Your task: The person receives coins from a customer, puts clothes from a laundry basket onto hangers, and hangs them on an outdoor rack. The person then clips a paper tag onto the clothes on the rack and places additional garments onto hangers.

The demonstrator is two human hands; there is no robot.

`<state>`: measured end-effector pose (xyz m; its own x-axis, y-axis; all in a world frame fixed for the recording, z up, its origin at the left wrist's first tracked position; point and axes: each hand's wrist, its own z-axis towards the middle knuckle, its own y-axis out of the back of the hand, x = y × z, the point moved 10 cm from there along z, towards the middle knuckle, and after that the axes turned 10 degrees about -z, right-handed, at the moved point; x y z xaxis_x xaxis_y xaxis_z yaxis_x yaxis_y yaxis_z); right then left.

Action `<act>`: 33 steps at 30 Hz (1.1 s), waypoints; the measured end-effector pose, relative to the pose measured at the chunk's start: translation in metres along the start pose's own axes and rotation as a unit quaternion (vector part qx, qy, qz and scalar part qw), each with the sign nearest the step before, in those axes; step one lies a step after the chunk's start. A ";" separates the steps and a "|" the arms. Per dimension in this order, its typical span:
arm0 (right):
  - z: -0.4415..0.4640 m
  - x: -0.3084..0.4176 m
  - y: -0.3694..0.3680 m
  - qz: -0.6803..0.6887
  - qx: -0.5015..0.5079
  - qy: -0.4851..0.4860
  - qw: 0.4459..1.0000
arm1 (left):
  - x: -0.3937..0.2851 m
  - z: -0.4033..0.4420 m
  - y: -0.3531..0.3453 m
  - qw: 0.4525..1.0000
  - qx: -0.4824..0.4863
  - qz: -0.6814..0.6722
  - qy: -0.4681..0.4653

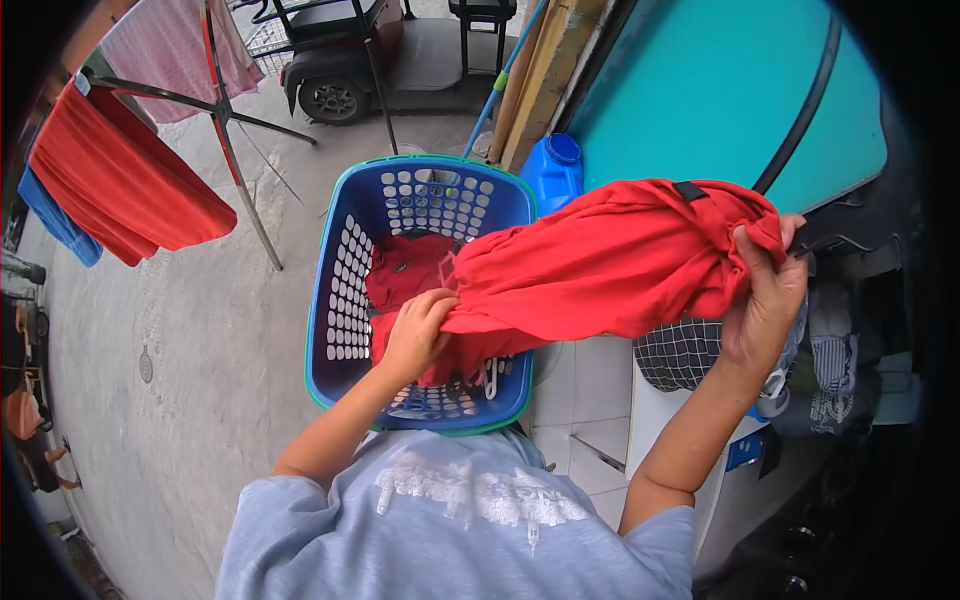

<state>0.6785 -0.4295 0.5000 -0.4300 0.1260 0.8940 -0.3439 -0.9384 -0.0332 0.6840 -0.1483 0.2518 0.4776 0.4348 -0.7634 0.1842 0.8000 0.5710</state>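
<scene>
A bright red garment (600, 265) is stretched between my two hands, over the right side of a blue laundry basket (345, 215) with a green rim. My right hand (768, 290) grips its gathered end at the right, beside a small black tag. At the other end, my left hand (420, 335) has its fingers closed on the cloth, above the basket. Darker red clothes (405, 265) lie inside the basket, partly hidden by the garment. A white hanger piece (491, 378) shows near the basket's front right corner.
Red cloth (130, 180) and pink cloth (180, 50) hang on a rack at the left. A blue jug (555, 170) stands behind the basket. A parked vehicle (335, 98) is farther back, a teal panel (730, 90) at the upper right, a black mesh container (680, 355) at the right.
</scene>
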 end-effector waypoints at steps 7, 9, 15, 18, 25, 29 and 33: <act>0.031 -0.008 0.116 -0.181 -0.101 0.062 0.976 | -0.004 0.070 0.092 0.997 -0.082 -0.003 0.010; 0.036 -0.013 0.134 -0.202 -0.106 0.069 0.971 | -0.036 0.094 0.129 0.991 -0.133 0.018 -0.028; -0.011 0.014 0.177 -0.273 -0.214 0.112 0.931 | -0.123 0.067 0.085 0.985 0.032 0.058 -0.157; -0.053 0.007 0.193 -0.457 -0.246 0.070 0.852 | -0.106 0.001 -0.011 0.972 0.177 -0.006 -0.155; -0.119 -0.081 0.190 -0.700 -0.123 -0.145 0.689 | 0.003 -0.062 -0.044 0.981 0.146 -0.083 0.095; -0.132 -0.112 0.130 -0.697 -0.084 -0.082 0.707 | 0.082 -0.058 -0.040 0.978 0.140 0.000 0.153; -0.153 -0.156 0.042 -0.454 0.004 -0.120 0.883 | 0.075 -0.029 -0.070 0.985 0.156 0.028 0.065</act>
<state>0.6031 -0.4396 0.2902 0.2106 0.7568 0.6188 -0.4489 -0.4874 0.7489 0.6818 -0.1594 0.1462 0.3845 0.5403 -0.7485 0.4246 0.6165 0.6631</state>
